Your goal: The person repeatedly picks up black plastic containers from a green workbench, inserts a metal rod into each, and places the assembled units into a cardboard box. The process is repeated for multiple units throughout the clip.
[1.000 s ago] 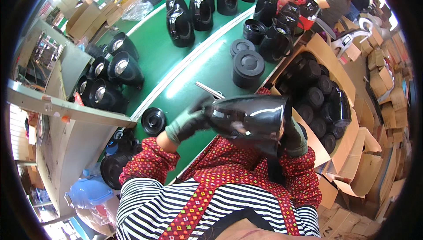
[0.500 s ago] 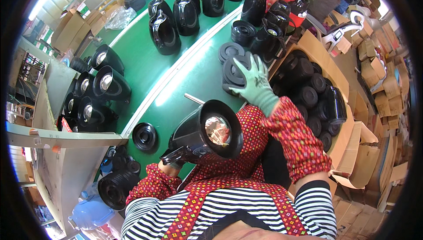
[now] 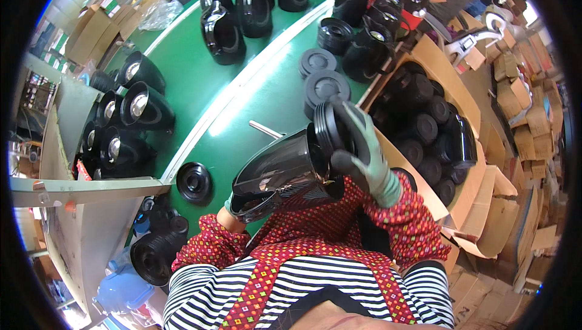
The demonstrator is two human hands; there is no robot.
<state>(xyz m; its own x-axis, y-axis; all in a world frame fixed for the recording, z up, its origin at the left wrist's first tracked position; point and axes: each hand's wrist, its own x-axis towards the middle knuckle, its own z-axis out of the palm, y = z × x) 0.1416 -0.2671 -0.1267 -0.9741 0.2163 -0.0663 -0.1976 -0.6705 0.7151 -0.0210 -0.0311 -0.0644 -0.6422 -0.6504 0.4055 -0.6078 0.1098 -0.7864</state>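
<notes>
A glossy black jug (image 3: pixel 276 175) lies tilted in front of me, its wide open end toward the right. My left hand (image 3: pixel 230 204), mostly hidden under the jug, grips it at the handle end. In my right hand (image 3: pixel 371 163), gloved in green with dark fingertips, is a black ribbed round cap (image 3: pixel 328 126), held on edge at the jug's open end. Whether cap and jug touch I cannot tell. Just beyond, a stack of black round caps (image 3: pixel 327 87) rests on the green table, with another ribbed cap (image 3: pixel 317 62) behind it.
A black disc (image 3: pixel 194 183) lies at the table's left edge, and a metal rod (image 3: pixel 264 129) sticks out behind the jug. Several black jugs (image 3: pixel 253 12) stand farther back; others (image 3: pixel 142 106) lie left. At right, a cardboard box (image 3: pixel 467 96) holds black caps. A co-worker (image 3: pixel 451 3) is beyond.
My right hand has taken a ribbed cap off the stack and brought it nearer, to the jug's open end. The jug has turned so its mouth faces right.
</notes>
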